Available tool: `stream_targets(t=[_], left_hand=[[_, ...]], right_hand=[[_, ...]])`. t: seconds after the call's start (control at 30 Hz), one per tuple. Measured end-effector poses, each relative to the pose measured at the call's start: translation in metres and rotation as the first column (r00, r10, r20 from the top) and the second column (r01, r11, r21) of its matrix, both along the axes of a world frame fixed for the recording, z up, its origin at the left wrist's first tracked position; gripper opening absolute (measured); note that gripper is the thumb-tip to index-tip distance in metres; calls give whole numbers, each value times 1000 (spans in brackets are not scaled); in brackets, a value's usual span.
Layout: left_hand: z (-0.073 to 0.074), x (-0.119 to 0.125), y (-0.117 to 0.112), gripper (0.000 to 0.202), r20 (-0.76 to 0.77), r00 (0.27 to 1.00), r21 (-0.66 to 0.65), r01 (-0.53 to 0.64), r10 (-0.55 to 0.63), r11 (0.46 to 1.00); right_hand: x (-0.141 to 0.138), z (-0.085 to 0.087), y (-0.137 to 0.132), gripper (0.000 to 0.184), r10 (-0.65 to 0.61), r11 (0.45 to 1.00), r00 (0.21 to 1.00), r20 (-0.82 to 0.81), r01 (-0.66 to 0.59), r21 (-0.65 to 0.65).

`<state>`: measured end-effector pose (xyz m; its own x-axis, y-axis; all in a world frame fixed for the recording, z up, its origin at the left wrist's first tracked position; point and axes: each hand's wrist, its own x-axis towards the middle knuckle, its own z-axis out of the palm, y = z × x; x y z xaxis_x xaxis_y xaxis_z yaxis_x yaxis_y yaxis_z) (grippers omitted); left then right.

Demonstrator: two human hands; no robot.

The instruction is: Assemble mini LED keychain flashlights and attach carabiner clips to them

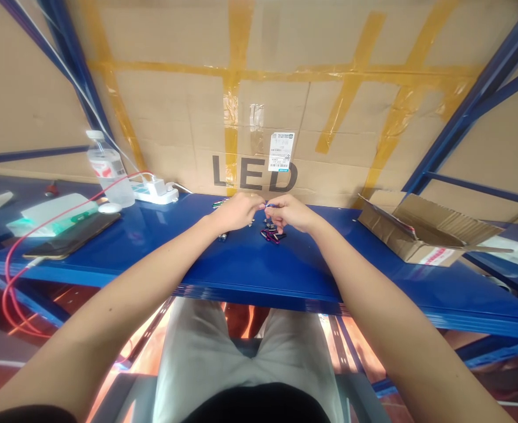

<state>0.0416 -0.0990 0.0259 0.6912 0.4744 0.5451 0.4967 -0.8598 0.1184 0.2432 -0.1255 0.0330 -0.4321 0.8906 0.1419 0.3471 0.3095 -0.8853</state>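
Observation:
Over the blue tabletop (259, 271), my left hand (240, 210) and my right hand (290, 212) meet with fingertips almost touching. Both are closed in a pinch. A small shiny purple-blue piece (271, 205) shows at my right fingertips; its kind is too small to tell. What my left fingers grip is hidden. Just below my right hand lies a small pile of glossy dark and purple pieces (273, 235). Small silvery parts (222, 237) rest under my left wrist, and green shiny pieces (217, 204) lie partly hidden behind my left hand.
At right stands an open cardboard box (421, 232). On the left are a plastic bottle (111, 170), a white power strip (155, 191), a phone (76, 236) with a red cable (9, 270), and a white-green packet (53, 214). A large taped carton (174, 117) rises behind the table.

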Motion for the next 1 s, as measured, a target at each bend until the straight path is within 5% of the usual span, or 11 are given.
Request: stream_targets(t=[0.17, 0.37, 0.6, 0.73, 1.0], left_hand=[[-5, -2, 6, 16, 83, 996, -242, 29, -9, 970], [-7, 0, 9, 8, 143, 989, -216, 60, -30, 975], [-11, 7, 10, 32, 190, 979, -402, 9, 74, 916], [-12, 10, 10, 35, 268, 960, -534, 73, 86, 842], [-16, 10, 11, 14, 325, 946, -555, 177, 15, 812]], right_hand=[[0, 3, -1, 25, -68, 985, 974, 217, 32, 167], [4, 0, 3, 22, -90, 981, 965, 247, 43, 190], [0, 1, 1, 22, -131, 965, 968, 213, 75, 251], [0, 1, 3, 21, -126, 970, 974, 189, 81, 230], [3, -2, 8, 23, -68, 996, 997, 48, 66, 56]])
